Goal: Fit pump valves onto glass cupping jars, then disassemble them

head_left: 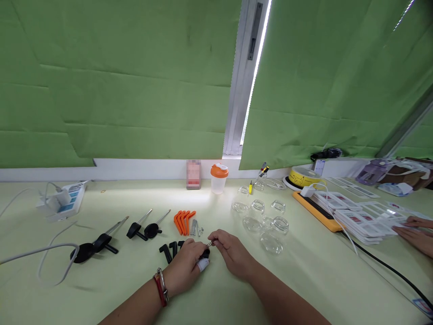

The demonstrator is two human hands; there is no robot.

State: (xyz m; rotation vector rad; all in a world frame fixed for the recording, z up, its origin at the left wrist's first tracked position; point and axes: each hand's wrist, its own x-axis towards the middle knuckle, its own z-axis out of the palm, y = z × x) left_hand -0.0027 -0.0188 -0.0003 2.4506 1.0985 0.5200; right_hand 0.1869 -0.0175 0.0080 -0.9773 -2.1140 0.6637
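Note:
My left hand (pixel 190 262), with a white wrap on one finger, is closed around a small black part (pixel 204 253), mostly hidden by the fingers. Close beside it, my right hand (pixel 232 253) pinches a small metal coil spring (pixel 210 244), whose other end meets the black part. Black angled pieces (pixel 165 253) lie just left of my left hand. Behind the hands are several orange bent levers (pixel 183 222) and thin metal screws (pixel 194 228). Farther left rest black pieces with metal rods (pixel 153 230).
Clear glass or plastic cups (pixel 272 241) stand to the right. An orange-lidded cup (pixel 219 178) is by the wall. A power strip (pixel 69 201) with white cables lies left. Flat card stacks (pixel 358 223), an orange strip (pixel 320 212) and another person's hands (pixel 416 232) are at right.

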